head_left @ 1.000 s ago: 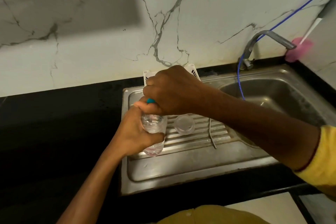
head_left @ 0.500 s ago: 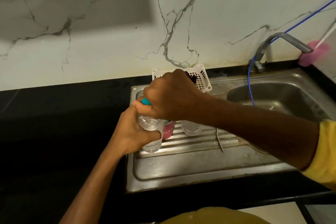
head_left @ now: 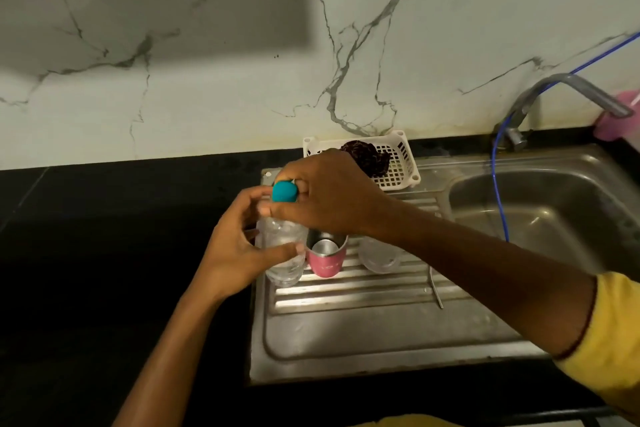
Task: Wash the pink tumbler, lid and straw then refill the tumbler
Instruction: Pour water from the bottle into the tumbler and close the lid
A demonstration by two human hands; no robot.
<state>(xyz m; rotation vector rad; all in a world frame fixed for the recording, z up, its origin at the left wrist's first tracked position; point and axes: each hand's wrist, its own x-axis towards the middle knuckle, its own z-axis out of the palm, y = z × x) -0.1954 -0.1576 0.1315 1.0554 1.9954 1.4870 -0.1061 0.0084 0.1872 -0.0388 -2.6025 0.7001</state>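
The fingertips and thumb of the right hand are curled tightly round the small teal screw cap of a clear, ribbed plastic water bottle. The left hand wraps the bottle's body, thumb across its front and fingers bent round the far side near the neck, so both hands are occupied. Just beside the bottle, on the ridged steel draining board, the pink tumbler with a bare steel lining stands upright and open-mouthed. Its round clear lid sits just to the right, partly under the right forearm, and the thin metal straw lies on the ridges nearer the steel sink basin. The bottle looks thin-walled, so a hard squeeze as the cap comes free would likely spurt water over the board. Its lower end is so near the tumbler that a jerk of the wrist could knock the tumbler over. A dropped cap might roll towards the basin, and a hasty pour could miss the tumbler's mouth. A faint pale mark shows on the tumbler's pink wall, too blurred to read; no label shows on the bottle.
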